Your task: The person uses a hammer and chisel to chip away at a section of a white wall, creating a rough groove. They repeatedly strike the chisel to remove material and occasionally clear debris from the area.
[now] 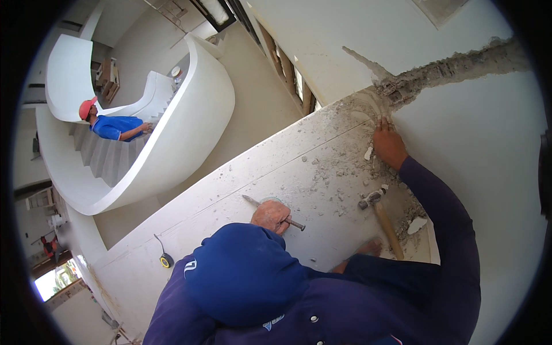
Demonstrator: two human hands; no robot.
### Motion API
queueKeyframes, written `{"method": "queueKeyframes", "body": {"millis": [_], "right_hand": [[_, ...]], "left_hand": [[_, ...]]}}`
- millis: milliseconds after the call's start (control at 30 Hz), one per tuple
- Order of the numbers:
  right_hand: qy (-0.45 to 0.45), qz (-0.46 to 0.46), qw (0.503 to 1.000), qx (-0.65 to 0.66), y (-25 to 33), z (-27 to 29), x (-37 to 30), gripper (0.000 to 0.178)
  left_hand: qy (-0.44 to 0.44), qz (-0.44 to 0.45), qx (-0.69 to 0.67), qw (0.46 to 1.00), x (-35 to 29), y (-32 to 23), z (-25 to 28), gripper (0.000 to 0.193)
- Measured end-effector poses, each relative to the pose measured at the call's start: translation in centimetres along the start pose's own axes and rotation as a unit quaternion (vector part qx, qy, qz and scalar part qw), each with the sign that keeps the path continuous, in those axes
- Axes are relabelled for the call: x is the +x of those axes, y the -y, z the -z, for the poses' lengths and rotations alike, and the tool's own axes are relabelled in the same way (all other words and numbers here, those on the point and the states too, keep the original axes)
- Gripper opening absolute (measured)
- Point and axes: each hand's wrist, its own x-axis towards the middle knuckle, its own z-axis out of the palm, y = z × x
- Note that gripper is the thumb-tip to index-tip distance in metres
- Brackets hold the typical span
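My left hand [270,216] is wrapped round a steel chisel [296,225], whose pointed end sticks out to the left and whose other end shows on the right. My right hand [390,144] reaches up to the base of the wall, fingers stretched out among grey rubble and dust [359,115]. Just beyond its fingertips, a rough chiselled groove [443,75] cuts into the white wall. Between my hands, nearer me, a hammer [386,227] with a wooden handle lies on the dusty ledge [230,190]. Chips of plaster surround the hammer head.
A tape measure [166,260] lies on the ledge at left. Past the ledge's far edge is a drop to a lower level, where a curved white staircase [213,98] rises. A person [118,125] in a red cap and blue shirt stands on it. My bare foot [371,247] rests beside the hammer handle.
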Motion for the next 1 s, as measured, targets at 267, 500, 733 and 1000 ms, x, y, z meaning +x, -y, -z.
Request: {"method": "queueKeyframes", "body": {"millis": [267,500,733,1000], "right_hand": [[0.090,0.059,0.994,0.010,1.7,1.4,-0.5,0.024],[0.121,0.123,0.985,0.012,4.3,3.4,-0.8,0.019],[0.187,0.115,0.975,-0.030,5.7,4.4,0.8,0.022],[0.180,0.137,0.974,-0.033,5.6,4.7,1.2,0.025]], "left_hand": [[-0.002,-0.006,-0.033,0.999,-0.7,1.4,-0.1,0.019],[-0.019,-0.026,-0.064,0.997,-1.1,1.6,0.2,0.019],[0.004,0.008,-0.063,0.998,-1.4,1.9,-0.3,0.017],[-0.001,0.015,-0.065,0.998,-1.4,1.9,-0.1,0.015]]}}
